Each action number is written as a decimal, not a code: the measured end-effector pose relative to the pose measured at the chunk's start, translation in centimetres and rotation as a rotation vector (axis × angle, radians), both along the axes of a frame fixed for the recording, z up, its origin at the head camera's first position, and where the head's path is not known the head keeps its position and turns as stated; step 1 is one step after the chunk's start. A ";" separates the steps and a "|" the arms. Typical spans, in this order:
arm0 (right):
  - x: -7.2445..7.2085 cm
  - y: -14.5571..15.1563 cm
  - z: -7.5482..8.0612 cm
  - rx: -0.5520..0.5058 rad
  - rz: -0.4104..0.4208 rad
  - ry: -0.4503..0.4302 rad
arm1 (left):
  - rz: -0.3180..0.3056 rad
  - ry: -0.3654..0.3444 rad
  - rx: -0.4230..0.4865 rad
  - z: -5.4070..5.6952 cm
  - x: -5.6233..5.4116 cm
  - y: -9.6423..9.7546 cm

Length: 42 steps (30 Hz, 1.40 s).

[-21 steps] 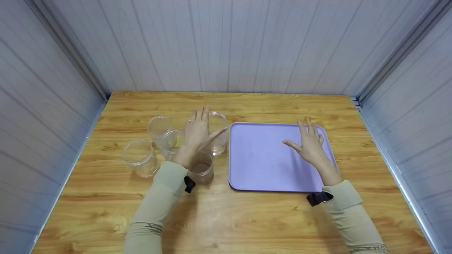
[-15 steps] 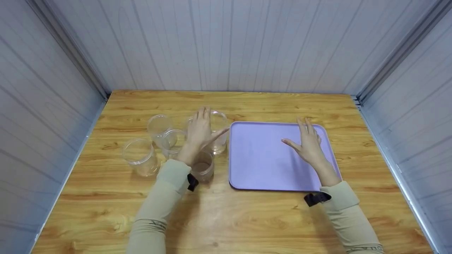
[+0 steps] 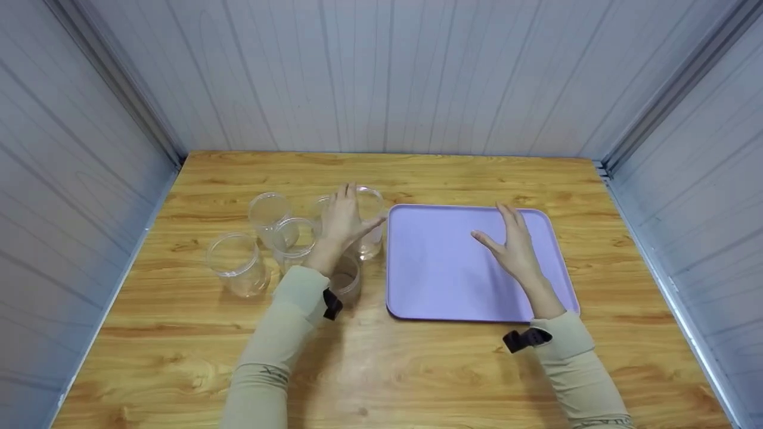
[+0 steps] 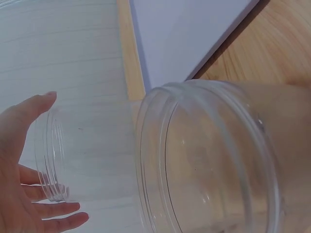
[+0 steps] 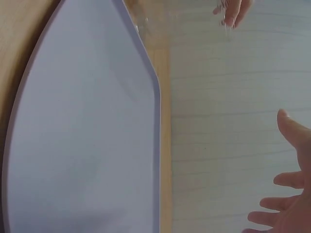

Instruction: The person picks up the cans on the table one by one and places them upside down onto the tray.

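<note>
My left hand [image 3: 341, 221] hovers among several clear plastic jars, thumb spread from its straightened fingers. Just right of it stands a clear jar [image 3: 371, 235]; in the left wrist view the hand is around that jar's rim [image 4: 53, 150], and whether it touches cannot be told. A nearer jar [image 3: 347, 280] sits under the left wrist, and its wide mouth fills much of the left wrist view. Above the lilac tray [image 3: 441, 262], my right hand [image 3: 516, 245] is held with fingers extended and thumb apart, holding nothing.
More clear jars stand at the left: one in front [image 3: 235, 265], one behind [image 3: 268, 214], one between [image 3: 295, 238]. Another jar [image 3: 319, 205] is partly hidden behind the left hand. Panelled walls [image 3: 381, 77] enclose the wooden table [image 3: 381, 369] at the back and both sides.
The left hand and forearm have shifted slightly right, toward the jar beside the tray. My right hand has drifted a little left over the tray. The jars and tray look unmoved.
</note>
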State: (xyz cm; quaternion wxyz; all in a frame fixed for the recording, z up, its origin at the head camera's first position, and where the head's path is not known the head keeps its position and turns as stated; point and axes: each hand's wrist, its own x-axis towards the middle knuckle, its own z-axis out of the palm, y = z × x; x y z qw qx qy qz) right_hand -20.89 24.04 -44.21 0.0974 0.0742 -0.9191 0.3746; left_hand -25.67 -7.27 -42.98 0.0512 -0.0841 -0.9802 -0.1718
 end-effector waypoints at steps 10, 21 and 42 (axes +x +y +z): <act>0.2 -0.7 -0.9 -0.106 0.016 0.057 | 0.022 0.051 0.105 -0.5 0.0 0.0; 0.8 -1.5 -1.2 -0.310 0.079 -0.094 | 0.082 0.161 0.229 -0.4 0.9 -0.4; 1.2 -3.7 -3.4 -0.640 0.118 -0.210 | 0.152 0.285 0.497 -0.4 3.9 -1.0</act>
